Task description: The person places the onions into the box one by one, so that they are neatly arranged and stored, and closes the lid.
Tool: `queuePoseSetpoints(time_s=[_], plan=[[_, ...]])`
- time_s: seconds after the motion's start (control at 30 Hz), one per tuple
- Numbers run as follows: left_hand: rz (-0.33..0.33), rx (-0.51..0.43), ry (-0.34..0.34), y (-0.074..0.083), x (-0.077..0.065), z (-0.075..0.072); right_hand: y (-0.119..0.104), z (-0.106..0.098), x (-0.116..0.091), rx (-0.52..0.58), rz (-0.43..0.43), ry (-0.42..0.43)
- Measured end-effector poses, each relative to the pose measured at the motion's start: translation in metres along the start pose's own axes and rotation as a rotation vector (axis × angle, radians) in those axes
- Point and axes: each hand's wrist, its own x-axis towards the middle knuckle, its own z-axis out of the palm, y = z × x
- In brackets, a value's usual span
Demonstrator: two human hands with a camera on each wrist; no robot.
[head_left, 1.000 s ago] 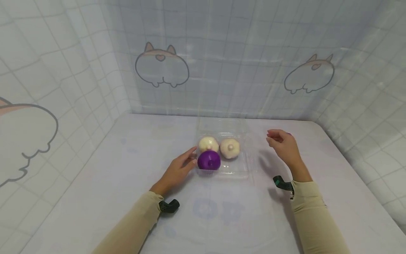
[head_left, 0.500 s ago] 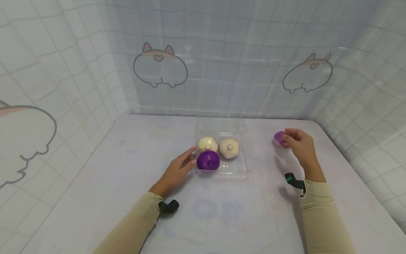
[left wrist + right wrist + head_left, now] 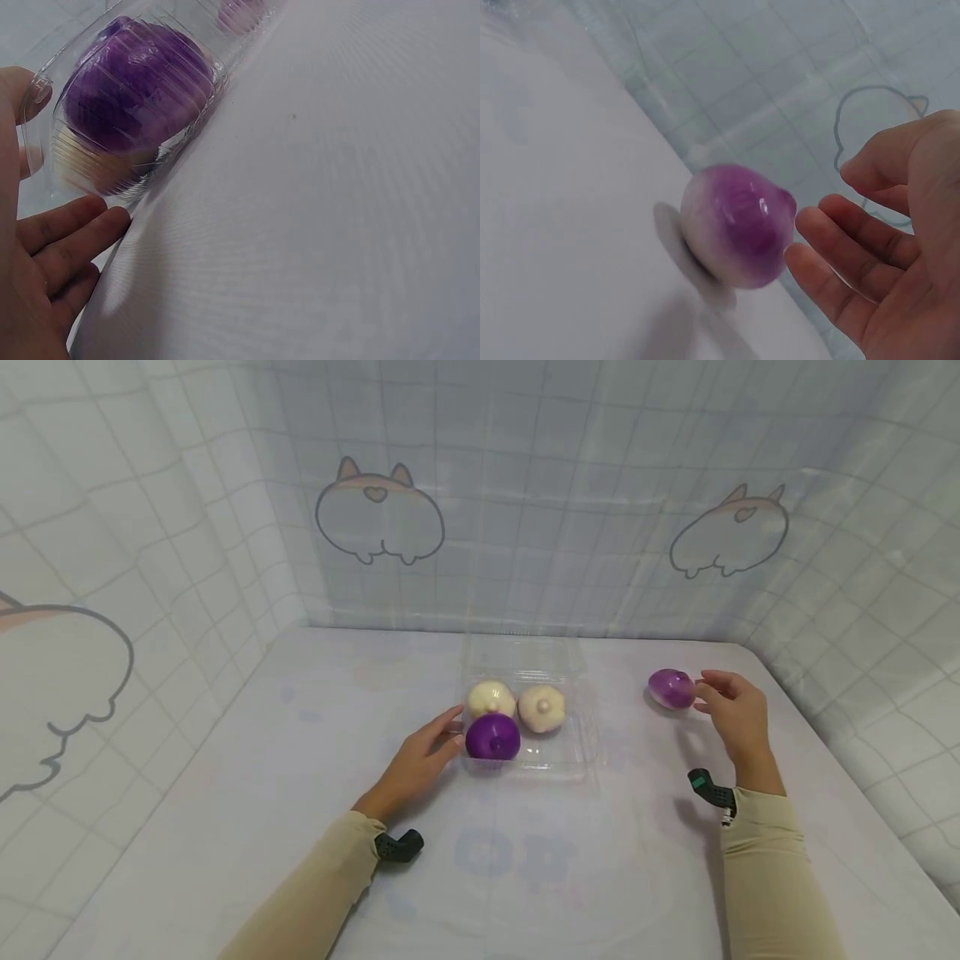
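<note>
A clear plastic clamshell box stands with its lid raised toward the back. Inside sit a dark purple onion, a creamy white onion and a pale garlic-like bulb. My left hand rests against the box's left side, fingertips at the wall, fingers fairly straight. To the right, a purple-and-white onion lies on the table. Just right of it, my right hand hovers with loosely bent fingers. A narrow gap shows between those fingertips and the onion in the right wrist view.
A white cloth covers the table. Behind it hangs a gridded curtain with animal drawings, and similar sheets rise on both sides. Each wrist carries a dark camera mount, such as the left one.
My right hand has moved right, uncovering the purple-and-white onion that it hid before; the onion now lies free of the fingers. My left hand and the box have stayed put.
</note>
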Motion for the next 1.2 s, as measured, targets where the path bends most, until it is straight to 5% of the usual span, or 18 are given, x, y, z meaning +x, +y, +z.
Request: queuePoseSetpoints(time_s=[0.6,0.87,1.2], plan=[[0.004,-0.004,0.003,0.002,-0.001,-0.002,0.018,0.004,0.008,-0.119,0.023,0.069],[0.026,-0.017,0.003,0.003,-0.001,-0.001,0.022,0.005,0.006,-0.163,0.105,-0.014],[0.009,-0.007,0.001,0.001,-0.001,0.0,0.026,0.019,0.006,-0.224,0.092,-0.089]])
